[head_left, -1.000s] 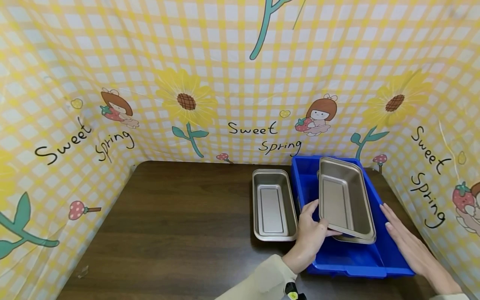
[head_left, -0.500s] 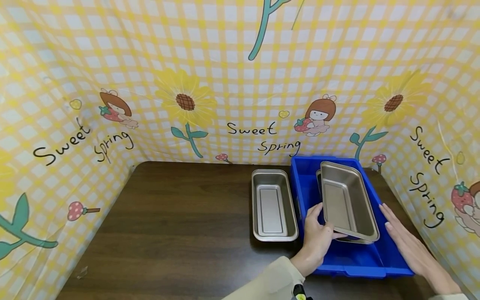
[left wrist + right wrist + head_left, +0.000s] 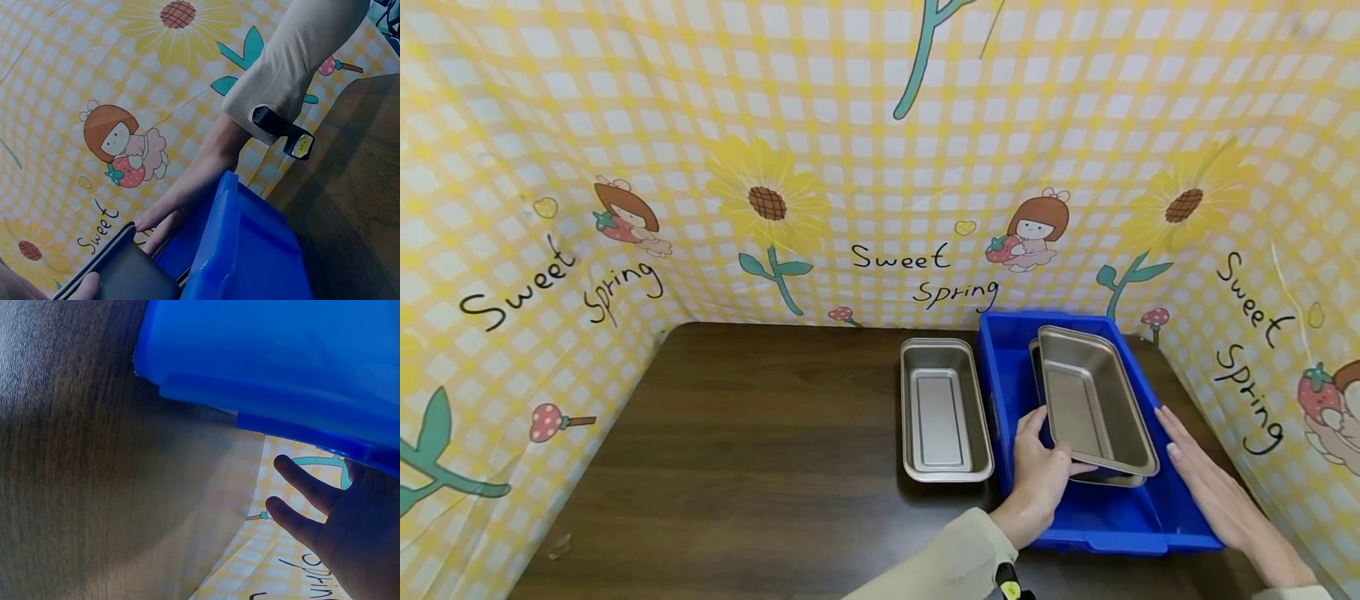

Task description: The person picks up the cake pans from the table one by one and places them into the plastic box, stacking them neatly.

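Note:
A metal loaf pan (image 3: pixel 1097 400), tilted, is gripped by my left hand (image 3: pixel 1037 475) at its near left corner, inside the blue plastic bin (image 3: pixel 1123 542). Beneath it shows the rim of another loaf pan (image 3: pixel 1116 480), mostly hidden. In the left wrist view the thumb (image 3: pixel 87 287) presses the held pan's side (image 3: pixel 134 275). My right hand (image 3: pixel 1213 492), fingers straight, lies along the bin's right rim. From the right wrist, that hand (image 3: pixel 337 531) appears dark, fingers extended beside the bin wall (image 3: pixel 281 369).
One more loaf pan (image 3: pixel 942 417) stands upright on the brown wooden table (image 3: pixel 760 467), just left of the bin. A yellow checked cloth (image 3: pixel 850 167) with printed flowers encloses the back and sides. A small clear scrap (image 3: pixel 559 546) lies at the table's front left.
My left hand has shifted slightly right with the held loaf pan, which has come down lower over the pan beneath. The right hand stays at the bin's side.

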`<state>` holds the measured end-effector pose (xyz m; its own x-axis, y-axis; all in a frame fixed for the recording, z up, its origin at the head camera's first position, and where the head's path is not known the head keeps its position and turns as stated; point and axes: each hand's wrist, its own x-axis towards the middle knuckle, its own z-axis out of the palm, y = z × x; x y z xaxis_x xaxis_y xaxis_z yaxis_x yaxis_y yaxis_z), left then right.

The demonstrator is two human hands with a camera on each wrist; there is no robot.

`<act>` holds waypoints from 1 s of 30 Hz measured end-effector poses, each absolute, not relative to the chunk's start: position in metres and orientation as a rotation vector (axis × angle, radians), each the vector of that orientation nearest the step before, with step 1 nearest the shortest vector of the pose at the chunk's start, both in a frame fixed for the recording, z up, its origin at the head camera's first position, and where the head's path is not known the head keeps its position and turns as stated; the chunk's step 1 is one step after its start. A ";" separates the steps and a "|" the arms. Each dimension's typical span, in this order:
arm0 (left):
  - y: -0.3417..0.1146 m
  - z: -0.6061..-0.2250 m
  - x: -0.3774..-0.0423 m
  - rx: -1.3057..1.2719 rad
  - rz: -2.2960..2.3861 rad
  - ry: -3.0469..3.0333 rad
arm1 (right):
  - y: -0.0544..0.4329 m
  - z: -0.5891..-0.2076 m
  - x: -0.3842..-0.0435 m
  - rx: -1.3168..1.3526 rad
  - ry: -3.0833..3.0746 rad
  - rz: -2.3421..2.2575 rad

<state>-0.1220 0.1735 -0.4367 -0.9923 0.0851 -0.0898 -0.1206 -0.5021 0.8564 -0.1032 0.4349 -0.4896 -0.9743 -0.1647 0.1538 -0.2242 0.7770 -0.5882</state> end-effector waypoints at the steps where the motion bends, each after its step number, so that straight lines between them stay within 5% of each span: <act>1: 0.175 -0.437 -0.122 -0.056 2.624 1.502 | 0.435 -0.490 -0.103 0.319 -2.869 0.967; 30: 0.197 -0.446 -0.127 -0.222 2.632 1.432 | 0.436 -0.488 -0.103 0.283 -2.883 0.990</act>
<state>-0.1268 0.1972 -0.4463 -0.9798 0.0494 -0.1937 -0.1894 -0.5385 0.8210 -0.1031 0.4359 -0.4881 -0.9797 -0.1481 0.1347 -0.1997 0.7740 -0.6009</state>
